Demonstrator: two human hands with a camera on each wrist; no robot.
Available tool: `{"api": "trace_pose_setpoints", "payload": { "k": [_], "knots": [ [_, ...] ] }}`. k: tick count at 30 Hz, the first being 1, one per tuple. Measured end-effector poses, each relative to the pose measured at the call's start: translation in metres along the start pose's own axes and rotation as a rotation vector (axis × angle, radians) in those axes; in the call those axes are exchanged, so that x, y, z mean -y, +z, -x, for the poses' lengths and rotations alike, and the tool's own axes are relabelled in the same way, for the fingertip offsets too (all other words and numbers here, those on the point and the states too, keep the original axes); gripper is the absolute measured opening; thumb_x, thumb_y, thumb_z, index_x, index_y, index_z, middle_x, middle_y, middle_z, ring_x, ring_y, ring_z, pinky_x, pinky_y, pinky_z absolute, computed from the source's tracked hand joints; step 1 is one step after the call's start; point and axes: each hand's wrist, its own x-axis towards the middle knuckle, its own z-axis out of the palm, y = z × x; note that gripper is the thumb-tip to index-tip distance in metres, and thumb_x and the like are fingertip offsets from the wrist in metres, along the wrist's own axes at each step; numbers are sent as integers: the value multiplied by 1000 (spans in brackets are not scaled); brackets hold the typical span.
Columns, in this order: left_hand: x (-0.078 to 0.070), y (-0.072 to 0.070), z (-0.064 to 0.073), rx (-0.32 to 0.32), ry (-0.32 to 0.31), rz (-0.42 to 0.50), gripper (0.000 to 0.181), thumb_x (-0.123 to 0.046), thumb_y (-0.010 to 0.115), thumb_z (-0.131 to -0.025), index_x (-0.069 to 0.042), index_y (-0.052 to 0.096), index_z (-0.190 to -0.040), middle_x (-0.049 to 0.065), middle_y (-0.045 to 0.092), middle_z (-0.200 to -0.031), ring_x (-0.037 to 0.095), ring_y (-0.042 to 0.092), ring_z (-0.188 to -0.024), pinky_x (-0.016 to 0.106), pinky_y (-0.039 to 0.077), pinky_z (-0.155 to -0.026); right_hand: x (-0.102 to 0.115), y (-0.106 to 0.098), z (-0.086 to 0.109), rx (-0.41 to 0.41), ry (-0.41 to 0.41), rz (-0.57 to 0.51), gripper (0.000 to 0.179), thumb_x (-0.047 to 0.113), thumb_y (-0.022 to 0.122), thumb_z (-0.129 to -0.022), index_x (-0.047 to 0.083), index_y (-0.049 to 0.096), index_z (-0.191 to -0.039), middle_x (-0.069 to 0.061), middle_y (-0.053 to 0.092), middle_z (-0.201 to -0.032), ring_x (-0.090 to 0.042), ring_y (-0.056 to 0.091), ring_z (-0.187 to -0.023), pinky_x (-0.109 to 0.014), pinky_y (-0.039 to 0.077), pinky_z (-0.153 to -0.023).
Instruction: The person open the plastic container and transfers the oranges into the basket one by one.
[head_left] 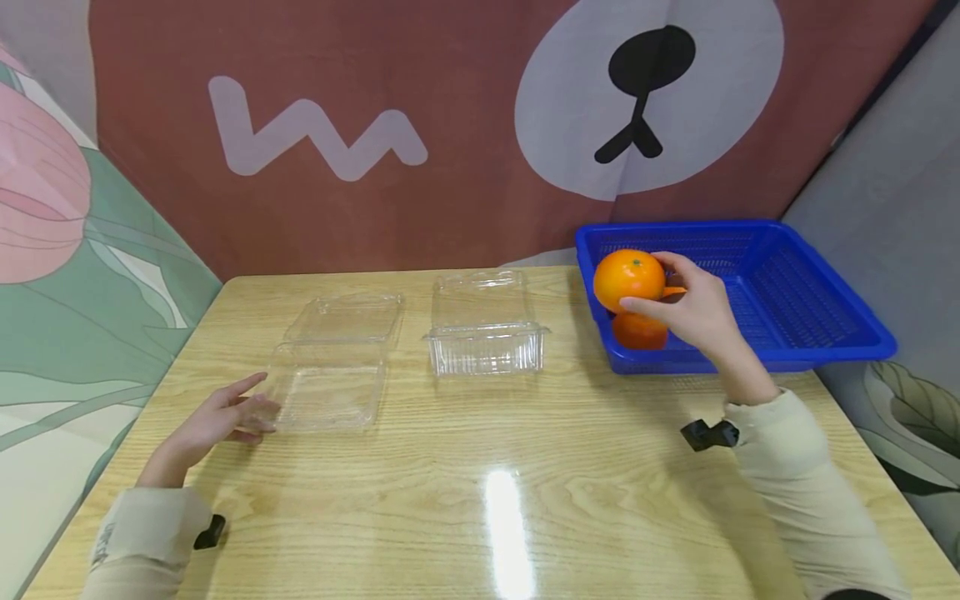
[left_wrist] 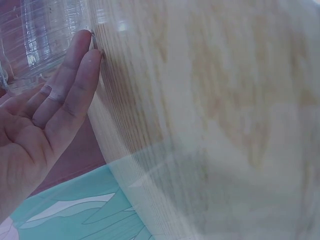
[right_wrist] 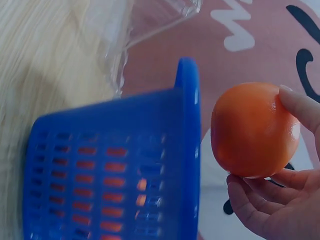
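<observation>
My right hand (head_left: pixel 693 304) grips an orange (head_left: pixel 628 281) between thumb and fingers, above the left end of a blue basket (head_left: pixel 840 354). In the right wrist view the orange (right_wrist: pixel 254 130) is glossy and held clear of the basket rim. Another orange fruit (head_left: pixel 640 332) lies in the basket just below, and a bit of a further orange thing shows behind my fingers. My left hand (head_left: pixel 225 417), fingers loosely extended, touches the left side of a clear plastic clamshell box (head_left: pixel 326 387) standing with its lid folded back. The left wrist view shows these fingers (left_wrist: pixel 75 95) against the clear plastic.
A second clear clamshell box (head_left: pixel 487 350), its lid raised, stands between the first box and the basket. Behind the wooden table (head_left: pixel 420 500) hangs a brown cloth (head_left: pixel 465 208) with a bear face. Light glares off the tabletop near the front.
</observation>
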Motion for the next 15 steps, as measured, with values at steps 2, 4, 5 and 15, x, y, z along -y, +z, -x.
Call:
{"api": "trace_pose_setpoints", "payload": {
  "k": [2, 4, 5, 15],
  "knots": [
    [0, 0, 0, 0, -1, 0, 63, -24, 34, -101, 6, -1, -144, 40, 39, -127, 18, 64, -89, 39, 53, -75, -5, -3, 0, -1, 11, 13, 78, 39, 74, -75, 3, 40, -136, -22, 51, -123, -36, 53, -104, -46, 48, -78],
    [0, 0, 0, -2, -3, -1, 63, -24, 34, -102, 7, -1, -144, 40, 39, -127, 19, 65, -89, 39, 53, -75, -11, -7, 1, -3, 22, 30, 79, 40, 73, -76, 2, 39, -136, -23, 50, -125, -37, 53, -104, -38, 49, -73],
    [0, 0, 0, -3, -5, -1, 63, -24, 34, -102, 7, -1, -144, 40, 39, -127, 19, 65, -89, 39, 53, -75, -14, -9, 2, -4, 27, 39, 79, 40, 73, -76, 2, 38, -137, -23, 50, -126, -37, 53, -104, -34, 49, -71],
    [-1, 0, 0, -5, -5, -1, 62, -24, 34, -102, 7, -1, -144, 40, 39, -127, 18, 65, -89, 40, 53, -75, -40, -27, 6, -34, 91, 80, 83, 44, 70, -77, 1, 35, -139, -27, 46, -126, -40, 49, -104, -44, 43, -74]
  ]
}}
